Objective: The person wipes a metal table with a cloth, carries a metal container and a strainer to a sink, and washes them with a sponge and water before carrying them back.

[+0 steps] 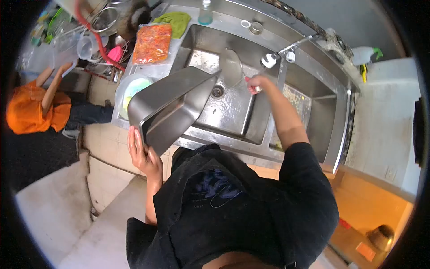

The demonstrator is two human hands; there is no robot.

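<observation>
The stainless-steel double sink [224,136] fills the middle of the scene. A deep rectangular steel pan [172,103] leans tilted across the sink's near left rim. The left hand [143,154] props the pan's near end, fingers spread flat against it rather than wrapped round it. Over the left basin the right hand [256,84] is clenched on what looks like the handle of a flat grey steel blade [230,67], near the white spray head [269,59]. With only an open palm bracing it, the pan could slide off the rim toward the floor.
</observation>
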